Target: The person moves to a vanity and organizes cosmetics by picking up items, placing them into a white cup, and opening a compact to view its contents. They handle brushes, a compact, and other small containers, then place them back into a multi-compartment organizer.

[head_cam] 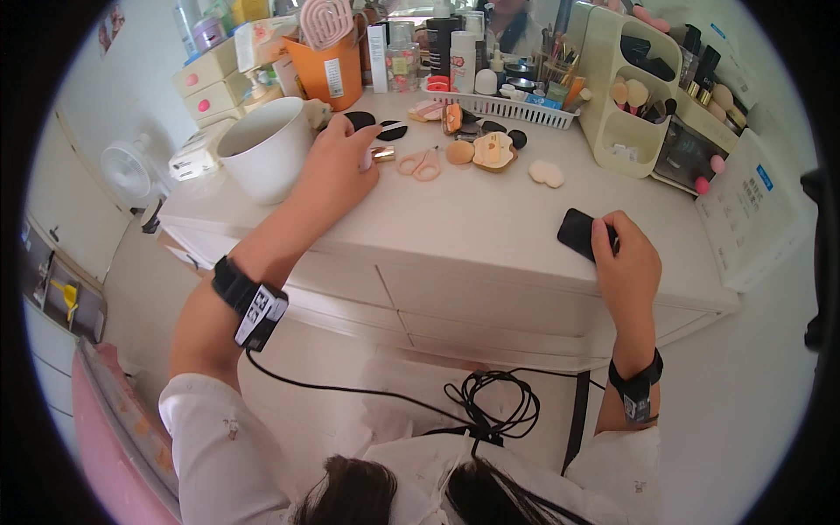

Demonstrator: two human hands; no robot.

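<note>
On the right of the white tabletop, my right hand (627, 252) grips a flat black rectangular case (576, 231) near the front edge. My left hand (348, 154) is beside a white bowl-like container (269, 147), its fingers curled around a small pale item, mostly hidden, with a gold-coloured tube (383, 154) just to its right. Pink-handled scissors (420, 165) lie right of that hand. Further right are a round tan puff (460, 152), a bear-like compact (493, 150) and a pale cosmetic sponge (546, 174). Black round puffs (392, 130) lie behind my left hand.
A white basket (518, 110) of bottles and cosmetics stands at the back, beside an orange container (335, 75) with a pink hairbrush (326, 23). Cream organizers (594, 125) and a white box (755, 203) stand at the right. A coiled black cable (492, 400) hangs near my lap.
</note>
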